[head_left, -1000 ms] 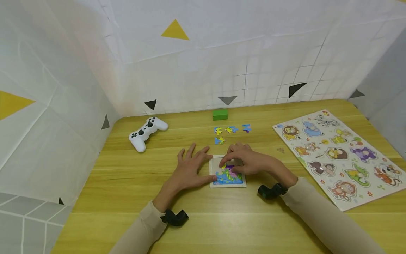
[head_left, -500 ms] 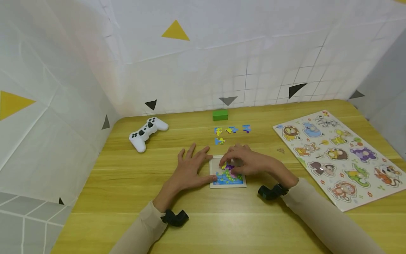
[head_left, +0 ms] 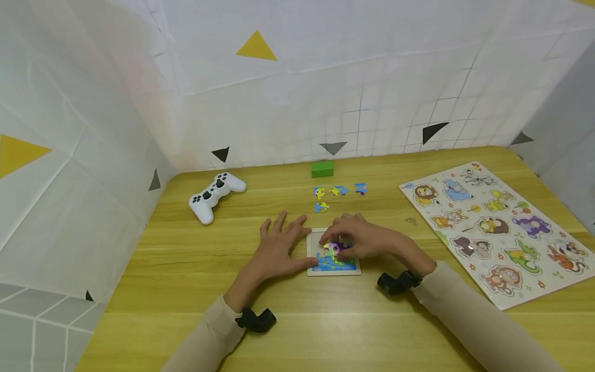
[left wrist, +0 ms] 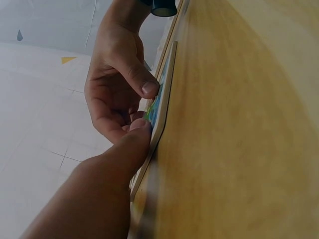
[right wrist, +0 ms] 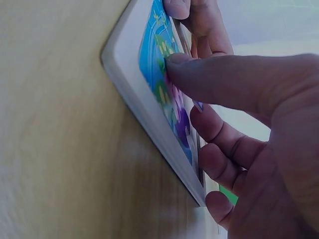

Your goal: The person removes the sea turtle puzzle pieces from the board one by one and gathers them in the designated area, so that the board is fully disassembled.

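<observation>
Bracing a small puzzle frame [head_left: 321, 274] on the wooden table [head_left: 302, 336], a person's left hand [head_left: 281, 253] lies with fingers spread, thumb over the left rim and a fingertip at the far left corner, while the right hand [head_left: 360, 236] arches over the picture, its thumb down on the fitted pieces [head_left: 332, 265] and its fingers bent; whether they pinch a piece cannot be told. The step in hand appears to be seating a piece above the lower row; the next move would seem to call for lining up its tabs and pressing it level. The raised rim limits sideways sliding, and the frame's far left corner shows bare. Loose pieces [head_left: 319, 192] lie beyond the far rim, a green block [head_left: 323, 169] behind them. Open wood runs on the near side; a white game controller [head_left: 216, 194] sits well apart at left, and an animal board [head_left: 469, 227] near the right sleeve [head_left: 474, 320] narrows the room there
</observation>
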`<state>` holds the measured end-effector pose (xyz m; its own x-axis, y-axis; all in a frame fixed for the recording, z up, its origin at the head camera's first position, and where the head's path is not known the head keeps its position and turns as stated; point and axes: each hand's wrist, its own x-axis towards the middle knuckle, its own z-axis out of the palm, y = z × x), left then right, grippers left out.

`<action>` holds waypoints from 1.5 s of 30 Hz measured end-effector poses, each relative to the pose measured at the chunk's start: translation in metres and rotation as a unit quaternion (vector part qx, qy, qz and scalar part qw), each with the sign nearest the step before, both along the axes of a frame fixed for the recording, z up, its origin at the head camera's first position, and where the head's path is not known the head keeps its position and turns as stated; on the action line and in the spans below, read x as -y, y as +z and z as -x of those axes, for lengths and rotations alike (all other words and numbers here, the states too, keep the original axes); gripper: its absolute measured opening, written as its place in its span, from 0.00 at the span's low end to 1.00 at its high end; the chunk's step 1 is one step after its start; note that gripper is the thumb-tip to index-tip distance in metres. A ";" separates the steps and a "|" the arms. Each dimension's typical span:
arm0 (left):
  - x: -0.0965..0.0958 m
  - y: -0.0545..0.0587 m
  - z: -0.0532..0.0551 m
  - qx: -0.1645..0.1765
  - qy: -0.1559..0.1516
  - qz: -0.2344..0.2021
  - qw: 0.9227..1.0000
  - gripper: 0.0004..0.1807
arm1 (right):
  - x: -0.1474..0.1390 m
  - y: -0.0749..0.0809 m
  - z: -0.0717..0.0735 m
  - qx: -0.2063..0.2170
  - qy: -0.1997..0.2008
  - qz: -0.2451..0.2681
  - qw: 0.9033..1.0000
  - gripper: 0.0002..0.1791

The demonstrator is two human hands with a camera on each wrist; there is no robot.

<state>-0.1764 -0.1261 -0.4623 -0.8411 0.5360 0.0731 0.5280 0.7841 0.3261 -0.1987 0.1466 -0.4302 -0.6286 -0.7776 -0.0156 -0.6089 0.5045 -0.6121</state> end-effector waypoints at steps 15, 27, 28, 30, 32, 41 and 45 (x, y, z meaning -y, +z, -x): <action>0.000 0.001 -0.002 0.002 0.001 -0.003 1.000 0.41 | -0.001 0.002 0.000 -0.024 -0.005 -0.016 1.000 0.20; -0.001 0.001 -0.001 0.004 0.004 0.005 1.000 0.41 | 0.000 0.004 -0.001 -0.032 -0.002 -0.025 0.999 0.20; -0.001 0.000 -0.001 0.003 0.004 0.006 1.000 0.41 | 0.000 0.004 0.000 -0.036 -0.002 -0.026 0.999 0.20; -0.001 0.000 -0.001 0.003 0.005 0.006 1.000 0.41 | 0.000 0.004 0.000 -0.041 -0.002 -0.027 0.999 0.20; -0.001 0.000 -0.001 0.003 0.005 0.007 1.000 0.41 | 0.000 0.003 0.000 -0.043 -0.002 -0.026 0.999 0.20; -0.001 0.000 0.000 0.001 0.001 0.006 1.000 0.41 | -0.005 0.001 0.003 -0.014 -0.009 0.032 0.999 0.20; -0.001 0.000 -0.001 0.003 0.002 0.007 1.000 0.42 | -0.009 -0.001 0.006 -0.009 -0.024 0.056 0.998 0.19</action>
